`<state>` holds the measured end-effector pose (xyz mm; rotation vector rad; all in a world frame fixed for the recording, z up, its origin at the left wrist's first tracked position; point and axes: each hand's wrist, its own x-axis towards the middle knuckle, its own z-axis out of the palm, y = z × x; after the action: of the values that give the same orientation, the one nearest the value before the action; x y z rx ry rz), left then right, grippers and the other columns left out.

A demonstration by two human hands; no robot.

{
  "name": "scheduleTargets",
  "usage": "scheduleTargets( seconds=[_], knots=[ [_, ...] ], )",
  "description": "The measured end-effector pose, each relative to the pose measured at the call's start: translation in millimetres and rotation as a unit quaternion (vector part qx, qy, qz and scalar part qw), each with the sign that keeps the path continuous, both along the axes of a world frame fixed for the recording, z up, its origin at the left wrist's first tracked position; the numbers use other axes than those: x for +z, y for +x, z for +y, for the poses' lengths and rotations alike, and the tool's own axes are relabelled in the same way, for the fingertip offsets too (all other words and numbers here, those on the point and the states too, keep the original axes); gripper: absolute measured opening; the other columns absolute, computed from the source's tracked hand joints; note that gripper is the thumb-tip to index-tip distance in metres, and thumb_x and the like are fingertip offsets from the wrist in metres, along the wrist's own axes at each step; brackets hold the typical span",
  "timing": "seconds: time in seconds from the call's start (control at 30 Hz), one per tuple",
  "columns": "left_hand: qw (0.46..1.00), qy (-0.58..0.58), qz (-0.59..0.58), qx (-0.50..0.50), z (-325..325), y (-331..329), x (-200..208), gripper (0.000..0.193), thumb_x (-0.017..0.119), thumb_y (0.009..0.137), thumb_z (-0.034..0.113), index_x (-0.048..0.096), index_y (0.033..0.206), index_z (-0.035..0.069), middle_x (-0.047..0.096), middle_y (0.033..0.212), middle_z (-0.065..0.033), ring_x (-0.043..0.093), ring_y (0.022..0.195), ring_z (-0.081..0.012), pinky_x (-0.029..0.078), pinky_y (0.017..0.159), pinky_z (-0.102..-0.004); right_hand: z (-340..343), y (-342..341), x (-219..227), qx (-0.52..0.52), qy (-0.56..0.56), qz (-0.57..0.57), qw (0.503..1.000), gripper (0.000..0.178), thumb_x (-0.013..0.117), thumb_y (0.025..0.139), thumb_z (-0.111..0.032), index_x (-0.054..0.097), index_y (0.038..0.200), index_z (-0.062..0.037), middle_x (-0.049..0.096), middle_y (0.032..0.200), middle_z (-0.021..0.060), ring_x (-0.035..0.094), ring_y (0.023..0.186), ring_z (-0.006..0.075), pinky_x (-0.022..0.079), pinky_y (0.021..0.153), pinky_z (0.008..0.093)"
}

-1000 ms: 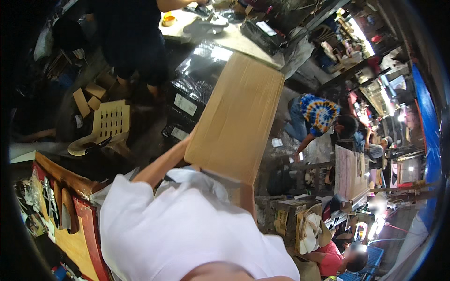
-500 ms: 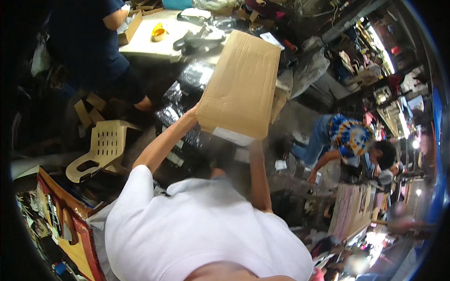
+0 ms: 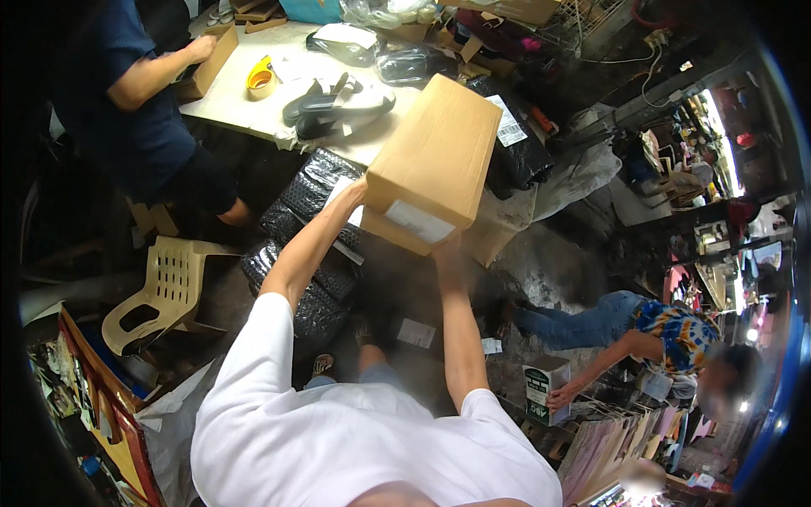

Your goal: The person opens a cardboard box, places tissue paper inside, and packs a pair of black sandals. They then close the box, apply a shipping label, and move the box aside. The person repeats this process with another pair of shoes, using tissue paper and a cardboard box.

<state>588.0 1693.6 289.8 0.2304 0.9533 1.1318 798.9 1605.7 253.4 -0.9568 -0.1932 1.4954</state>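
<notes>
A large brown cardboard box is held out before me at the near right corner of the table. My left hand grips its left side, near the lower edge; the fingers are partly hidden. My right hand supports the box from below at its near end, most of its fingers out of sight beneath it. A white label shows on the near face. Beyond the box lie black sandals on the table, and a black plastic-wrapped parcel sits to its right.
Black wrapped parcels are stacked left of my arms, beside a cream plastic chair. The worktable carries a tape roll. One co-worker stands at left; another bends at right, holding a green-and-white carton.
The box has tipped so its labelled near face shows more. The left co-worker's forearm now reaches over a box on the table. The right co-worker has moved nearer, the carton now plainly visible.
</notes>
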Motion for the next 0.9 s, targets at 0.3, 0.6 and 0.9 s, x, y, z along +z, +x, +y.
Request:
scheduleTargets(
  seconds=[0.3,0.6,0.9],
  knots=[
    [0.999,-0.005,0.042,-0.019,79,-17,-10,0.065,0.041,0.092,0.057,0.040,0.138,0.010,0.044,0.139,-0.0089,0.040,0.126,-0.0264,0.037,0.100,-0.0398,95,-19,-3,0.016,-0.008,0.029,0.999,0.063,0.055,0.092,-0.042,0.038,0.137,-0.0024,0.047,0.132,0.0100,0.046,0.120,0.0211,0.042,0.097,0.0336],
    [0.933,0.152,0.284,0.162,-92,-49,-30,0.044,0.052,0.093,0.044,0.059,0.117,0.008,0.061,0.110,-0.0042,0.054,0.101,-0.0150,0.044,0.087,-0.0305,53,14,-11,0.069,-0.004,-0.162,0.984,0.051,0.059,0.089,-0.044,0.046,0.121,-0.0054,0.054,0.112,0.0090,0.053,0.101,0.0201,0.046,0.082,0.0335],
    [0.780,-0.277,0.556,-0.070,-621,-61,-123,0.038,0.058,0.080,0.037,0.069,0.099,0.006,0.066,0.100,-0.0203,0.062,0.096,-0.0372,0.049,0.081,-0.0465,-86,32,-73,0.304,-0.029,-0.354,0.884,0.038,0.064,0.085,-0.040,0.053,0.104,-0.0090,0.058,0.096,0.0079,0.056,0.085,0.0197,0.048,0.070,0.0319]
  ],
)
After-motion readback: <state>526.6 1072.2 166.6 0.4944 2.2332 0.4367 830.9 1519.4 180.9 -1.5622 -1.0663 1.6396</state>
